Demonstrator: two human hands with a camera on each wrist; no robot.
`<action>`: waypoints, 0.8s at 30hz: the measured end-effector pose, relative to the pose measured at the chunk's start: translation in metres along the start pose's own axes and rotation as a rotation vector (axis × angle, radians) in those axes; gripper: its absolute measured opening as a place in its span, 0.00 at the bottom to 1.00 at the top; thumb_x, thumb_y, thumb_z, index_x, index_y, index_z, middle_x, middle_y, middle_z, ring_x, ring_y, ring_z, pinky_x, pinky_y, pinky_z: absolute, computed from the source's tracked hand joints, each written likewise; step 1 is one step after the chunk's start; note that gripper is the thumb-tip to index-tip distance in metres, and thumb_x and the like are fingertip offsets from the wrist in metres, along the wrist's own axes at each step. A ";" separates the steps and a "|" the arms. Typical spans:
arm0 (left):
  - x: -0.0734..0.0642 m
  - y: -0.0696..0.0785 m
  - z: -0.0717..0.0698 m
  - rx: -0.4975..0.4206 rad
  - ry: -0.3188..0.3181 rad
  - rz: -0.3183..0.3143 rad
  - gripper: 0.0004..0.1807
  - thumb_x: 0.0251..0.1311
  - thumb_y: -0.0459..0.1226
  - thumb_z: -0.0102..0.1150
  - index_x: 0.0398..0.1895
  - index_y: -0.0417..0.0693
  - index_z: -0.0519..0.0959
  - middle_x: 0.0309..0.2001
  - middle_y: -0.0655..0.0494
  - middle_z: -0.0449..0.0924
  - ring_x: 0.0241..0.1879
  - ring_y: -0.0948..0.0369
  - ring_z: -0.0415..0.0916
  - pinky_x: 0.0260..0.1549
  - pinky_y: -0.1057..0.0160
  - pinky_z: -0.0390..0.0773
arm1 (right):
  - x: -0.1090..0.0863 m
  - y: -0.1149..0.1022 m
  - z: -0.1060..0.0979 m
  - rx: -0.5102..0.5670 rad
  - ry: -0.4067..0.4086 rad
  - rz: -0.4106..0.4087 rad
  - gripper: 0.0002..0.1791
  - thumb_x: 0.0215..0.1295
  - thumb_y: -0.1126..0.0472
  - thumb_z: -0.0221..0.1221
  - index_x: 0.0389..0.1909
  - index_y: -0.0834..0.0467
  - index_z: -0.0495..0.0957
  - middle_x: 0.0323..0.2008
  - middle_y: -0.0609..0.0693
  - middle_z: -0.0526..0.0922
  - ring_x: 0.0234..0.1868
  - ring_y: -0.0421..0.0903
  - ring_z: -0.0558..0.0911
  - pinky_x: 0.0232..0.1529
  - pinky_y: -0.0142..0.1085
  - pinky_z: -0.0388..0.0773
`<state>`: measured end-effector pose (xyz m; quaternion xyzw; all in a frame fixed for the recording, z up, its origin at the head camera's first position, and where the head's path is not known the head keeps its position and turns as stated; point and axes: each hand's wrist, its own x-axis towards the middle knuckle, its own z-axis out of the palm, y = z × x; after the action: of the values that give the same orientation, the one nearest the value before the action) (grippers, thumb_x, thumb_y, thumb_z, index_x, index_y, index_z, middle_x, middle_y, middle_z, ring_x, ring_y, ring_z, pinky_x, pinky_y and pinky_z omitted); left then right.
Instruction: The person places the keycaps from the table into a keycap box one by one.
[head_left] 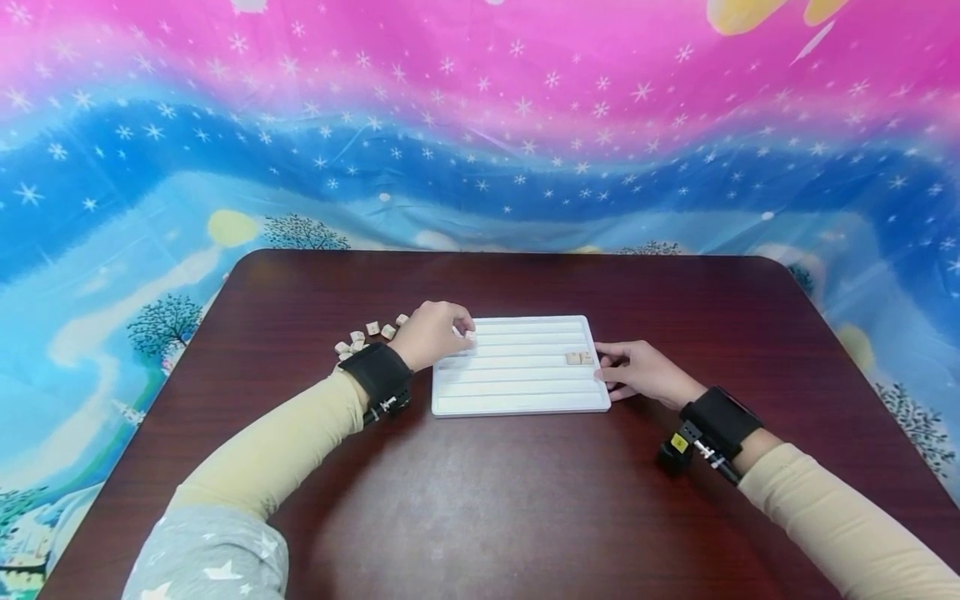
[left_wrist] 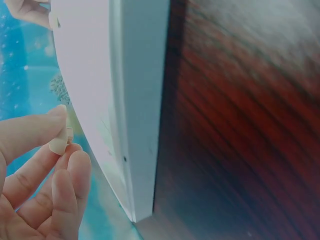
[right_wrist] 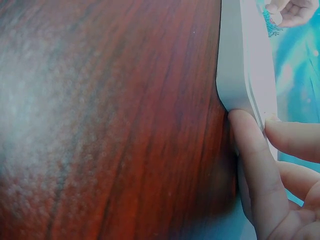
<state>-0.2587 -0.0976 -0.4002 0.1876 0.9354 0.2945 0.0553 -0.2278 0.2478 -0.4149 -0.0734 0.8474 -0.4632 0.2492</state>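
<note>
My left hand [head_left: 435,332] pinches a small cream tile [left_wrist: 59,143] between thumb and fingertips, above the left part of a ridged white tray [head_left: 517,387]. In the head view, the fingers partly cover this tile. At the tray's right edge, my right hand [head_left: 645,372] holds the rim, thumb on top and a finger [right_wrist: 252,150] against the side wall. Two cream tiles with small dark marks [head_left: 580,358] sit side by side in a row of the tray, close to the right hand.
Several loose cream tiles [head_left: 373,328] lie on the dark wooden table [head_left: 465,500], left of the tray and partly behind the left wrist. A patterned pink and blue cloth [head_left: 480,125] hangs beyond the table's far edge.
</note>
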 end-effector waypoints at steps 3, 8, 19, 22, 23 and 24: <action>0.002 0.004 0.002 0.002 -0.010 0.007 0.09 0.58 0.36 0.73 0.41 0.45 0.87 0.37 0.54 0.86 0.40 0.56 0.81 0.42 0.57 0.78 | 0.000 0.000 0.000 -0.002 0.001 -0.001 0.37 0.73 0.68 0.60 0.76 0.71 0.55 0.47 0.63 0.74 0.41 0.50 0.82 0.39 0.39 0.85; 0.005 0.012 0.005 0.008 -0.023 0.022 0.07 0.58 0.36 0.73 0.39 0.47 0.86 0.36 0.55 0.86 0.38 0.58 0.81 0.42 0.58 0.78 | 0.000 0.001 0.000 0.000 0.004 -0.005 0.36 0.73 0.68 0.60 0.76 0.71 0.56 0.46 0.63 0.74 0.41 0.51 0.82 0.40 0.39 0.85; 0.010 0.027 0.015 0.046 -0.029 0.053 0.07 0.60 0.36 0.73 0.40 0.46 0.87 0.35 0.56 0.86 0.40 0.59 0.82 0.44 0.58 0.79 | 0.001 0.001 0.001 0.029 -0.003 0.015 0.36 0.72 0.69 0.61 0.77 0.69 0.56 0.48 0.63 0.74 0.41 0.49 0.83 0.40 0.41 0.85; 0.011 0.030 0.018 0.048 -0.031 0.053 0.06 0.61 0.35 0.70 0.41 0.47 0.87 0.36 0.56 0.86 0.39 0.59 0.81 0.42 0.58 0.79 | 0.001 0.001 0.001 0.032 0.001 0.018 0.36 0.72 0.69 0.61 0.76 0.70 0.57 0.48 0.64 0.73 0.41 0.50 0.83 0.40 0.41 0.85; 0.011 0.031 0.019 0.049 -0.032 0.055 0.06 0.61 0.35 0.70 0.41 0.47 0.88 0.36 0.56 0.86 0.39 0.59 0.81 0.42 0.58 0.79 | 0.001 0.001 0.001 0.032 0.002 0.018 0.37 0.72 0.69 0.61 0.76 0.70 0.57 0.48 0.64 0.73 0.41 0.50 0.82 0.40 0.41 0.85; 0.012 0.031 0.020 0.049 -0.031 0.057 0.06 0.61 0.34 0.69 0.41 0.47 0.88 0.36 0.56 0.86 0.39 0.60 0.81 0.42 0.59 0.79 | 0.001 0.001 0.000 0.031 0.002 0.018 0.37 0.72 0.69 0.61 0.76 0.70 0.57 0.48 0.64 0.73 0.41 0.50 0.82 0.40 0.41 0.85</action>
<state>-0.2553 -0.0586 -0.3986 0.2198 0.9357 0.2700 0.0569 -0.2281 0.2475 -0.4157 -0.0613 0.8409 -0.4742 0.2535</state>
